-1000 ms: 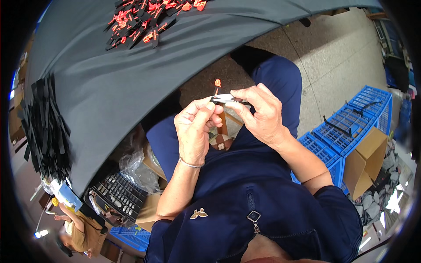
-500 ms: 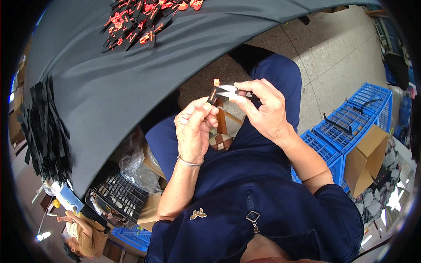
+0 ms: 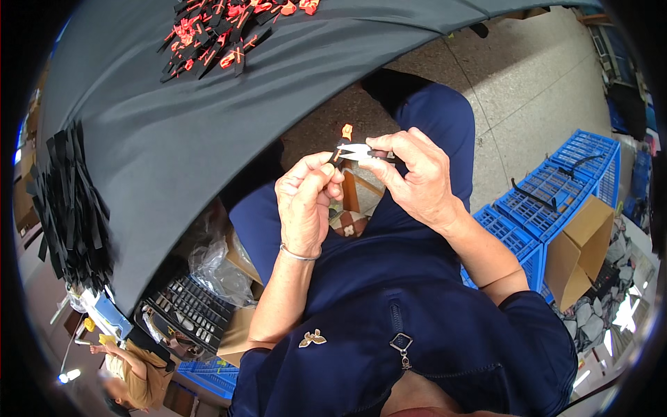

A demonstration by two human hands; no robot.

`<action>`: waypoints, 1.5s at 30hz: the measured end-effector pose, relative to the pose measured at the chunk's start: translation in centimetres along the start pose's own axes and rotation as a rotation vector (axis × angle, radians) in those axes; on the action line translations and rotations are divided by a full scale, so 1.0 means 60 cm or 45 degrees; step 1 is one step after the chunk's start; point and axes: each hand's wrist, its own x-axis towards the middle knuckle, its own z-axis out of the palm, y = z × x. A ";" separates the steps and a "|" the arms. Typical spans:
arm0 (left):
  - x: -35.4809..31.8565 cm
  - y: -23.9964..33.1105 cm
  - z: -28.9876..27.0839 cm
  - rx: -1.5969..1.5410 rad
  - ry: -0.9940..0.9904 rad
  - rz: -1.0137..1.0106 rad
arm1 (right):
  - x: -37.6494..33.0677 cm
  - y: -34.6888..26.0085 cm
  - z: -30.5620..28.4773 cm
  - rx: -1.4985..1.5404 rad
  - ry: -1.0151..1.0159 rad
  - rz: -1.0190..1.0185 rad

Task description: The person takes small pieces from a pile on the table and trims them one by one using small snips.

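Observation:
Over my lap, my left hand [image 3: 304, 205] pinches a short black fabric strap [image 3: 335, 159] between thumb and fingertips. An orange zipper-pull-like piece [image 3: 347, 131] sits at the strap's upper end, and a small orange mark or thread shows along its face. My right hand [image 3: 420, 174] grips a small pair of thread snips [image 3: 357, 151] with pale blades and dark handles. The blade tips point left and lie at the strap, just below the orange piece. Whether they touch or cut it cannot be made out.
Black cloth covers the table [image 3: 187, 139], which bears a heap of black straps with orange pieces [image 3: 215, 38] and a bundle of black strips [image 3: 73, 208]. Blue crates [image 3: 535, 208] and a cardboard box [image 3: 583, 250] stand right. A plastic bag [image 3: 221, 271] lies lower left; another person [image 3: 135, 375] is beyond.
The snips have shifted slightly left, bringing their tips onto the strap. The orange end has moved a little to the right; my left hand has barely moved.

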 end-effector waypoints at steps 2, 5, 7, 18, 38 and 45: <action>0.001 0.000 -0.001 0.009 -0.002 -0.004 | 0.001 -0.001 -0.002 -0.022 -0.003 -0.010; 0.004 0.001 -0.006 -0.004 -0.032 -0.019 | 0.000 0.000 -0.002 -0.044 0.000 -0.037; 0.004 0.004 -0.005 -0.014 -0.050 -0.038 | -0.001 0.000 -0.002 -0.043 0.005 -0.052; 0.007 -0.007 -0.008 0.032 -0.036 -0.082 | -0.004 0.023 0.009 -0.030 0.071 0.007; -0.079 0.002 -0.034 0.417 -0.031 0.036 | -0.014 -0.032 0.044 0.979 -0.267 0.576; -0.111 0.009 -0.097 0.150 0.130 0.011 | -0.026 -0.060 0.056 0.811 -0.300 0.490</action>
